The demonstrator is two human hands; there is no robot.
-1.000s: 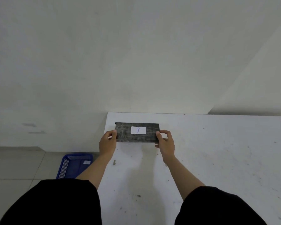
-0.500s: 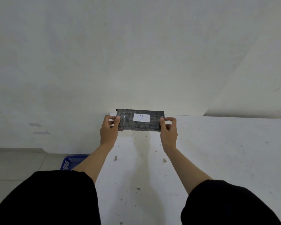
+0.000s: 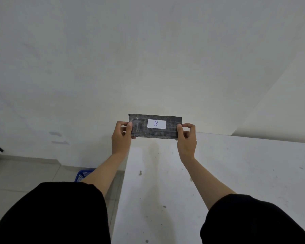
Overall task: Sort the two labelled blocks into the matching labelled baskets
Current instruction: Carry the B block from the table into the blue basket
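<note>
A blue basket [image 3: 83,175] peeks out on the floor behind my left forearm, beside the white table [image 3: 236,173]. My left hand [image 3: 121,138] pinches the left end of the dark block [image 3: 155,126], thumb on its front. The white B label [image 3: 156,123] faces me. My right hand [image 3: 187,140] pinches the right end, holding the block level above the table's far edge.

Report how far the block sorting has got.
Done: nothing shows as sorted; no block is seen in a basket. In hand: the left hand and right hand hold the block labelled B by its ends, lifted above the white table. Left: placing it; only a corner of a blue basket shows, label unseen. No second block is in view.
</note>
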